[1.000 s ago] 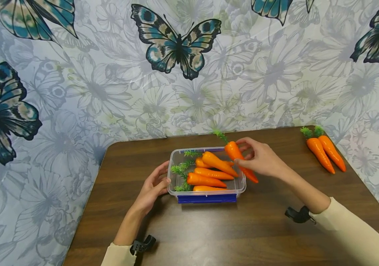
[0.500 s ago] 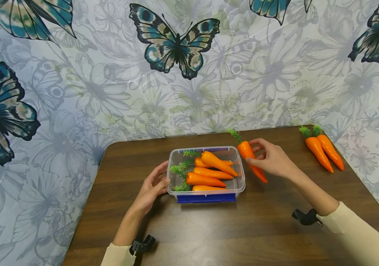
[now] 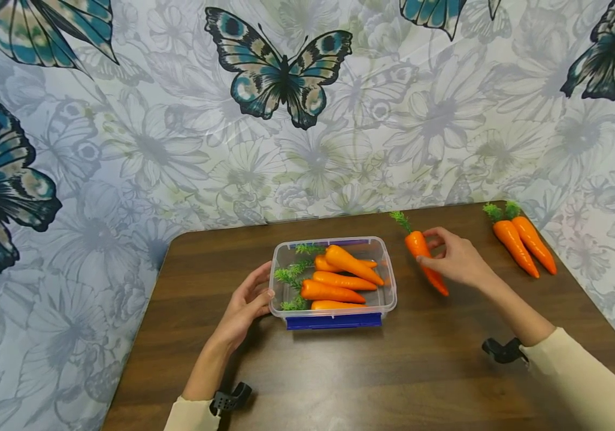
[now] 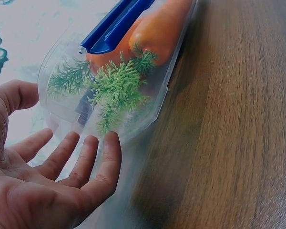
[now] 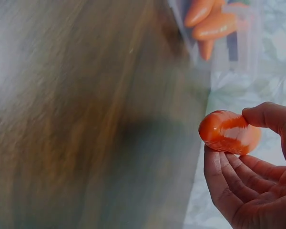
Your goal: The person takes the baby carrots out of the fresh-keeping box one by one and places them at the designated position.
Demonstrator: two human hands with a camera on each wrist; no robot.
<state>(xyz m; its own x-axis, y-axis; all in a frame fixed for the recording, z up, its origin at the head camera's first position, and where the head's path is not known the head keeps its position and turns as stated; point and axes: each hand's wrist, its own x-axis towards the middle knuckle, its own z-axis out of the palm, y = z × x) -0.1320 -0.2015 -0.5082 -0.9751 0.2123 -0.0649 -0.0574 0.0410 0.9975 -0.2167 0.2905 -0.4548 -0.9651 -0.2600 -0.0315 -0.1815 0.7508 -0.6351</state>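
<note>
My right hand (image 3: 460, 260) pinches an orange carrot (image 3: 427, 263) with a feathery green top, between thumb and fingers. It is held to the right of a clear plastic container (image 3: 388, 304) with blue clips. In the right wrist view the carrot (image 5: 229, 132) shows nearly end-on, its tip toward the camera. Inside the container lie several carrots (image 3: 342, 293), their green tops to the left. My left hand (image 3: 245, 308) is at the container's left end, thumb and fingertips resting against it. The left wrist view shows those fingers (image 4: 88, 157) spread and slightly bent by the clear wall.
Two more carrots (image 3: 517, 245) lie side by side near the table's back right corner. The brown wooden table (image 3: 339, 383) reaches back to a wall covering (image 3: 318, 155) printed with butterflies and flowers. A dark band with a device (image 3: 503, 350) sits on the right wrist.
The right hand has carried its carrot rightward, from over the container's right rim to a spot beside it. The left hand and container stay nearly where they were.
</note>
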